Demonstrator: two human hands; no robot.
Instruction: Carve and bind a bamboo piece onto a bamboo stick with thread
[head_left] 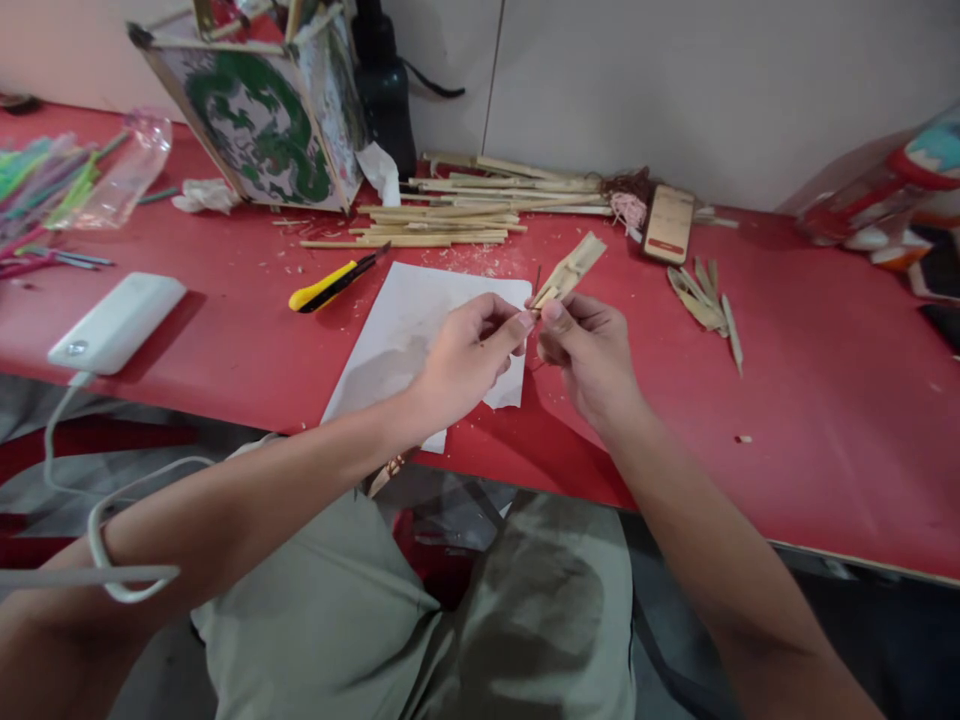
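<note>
Over the right edge of a white paper sheet (405,310), my two hands meet at a small pale folded piece of dried leaf or bamboo husk (574,268). My right hand (589,350) pinches its lower end between thumb and fingers, and the piece slants up and to the right. My left hand (476,350) is closed at the same end, on a thin dark strand (538,278) that looks like wire or string. Fingertips hide how the strand runs around the piece. A yellow and black utility knife (326,288) lies left of the paper.
Bamboo sticks (450,225) lie at the back of the red table (825,430). Husk pieces (706,300) and a phone (669,225) are to the right. A dragon-painted lantern-like box (255,120) stands back left, with a corded white power bank (116,322) nearer me.
</note>
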